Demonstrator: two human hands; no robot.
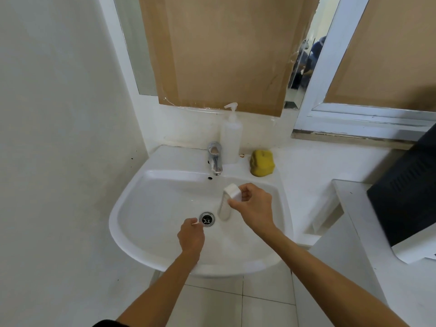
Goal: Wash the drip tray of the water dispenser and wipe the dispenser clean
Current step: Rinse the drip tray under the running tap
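While the right hand (pixel 251 204) grips the drip tray (pixel 227 201) over the sink (pixel 141 208), a sponge (pixel 262 162) sits beside the faucet (pixel 215 159).

— What sits behind the basin (pixel 132 204)?
— The tap (pixel 215 159) at the far rim, a pump bottle (pixel 231 140) just right of it, a sponge (pixel 262 162) further right.
— And in the bowl?
— The drain (pixel 207 219) at its middle.

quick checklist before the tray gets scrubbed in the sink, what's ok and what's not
1. Drip tray held over the sink: ok, right hand grips it.
2. Tap running: not ok, no stream shows.
3. Sponge in hand: not ok, it sits on the sink rim.
4. Soap bottle within reach: ok, behind the tap.
5. Drain clear: ok.
6. Left hand free: cannot tell, its fingers pinch something small.
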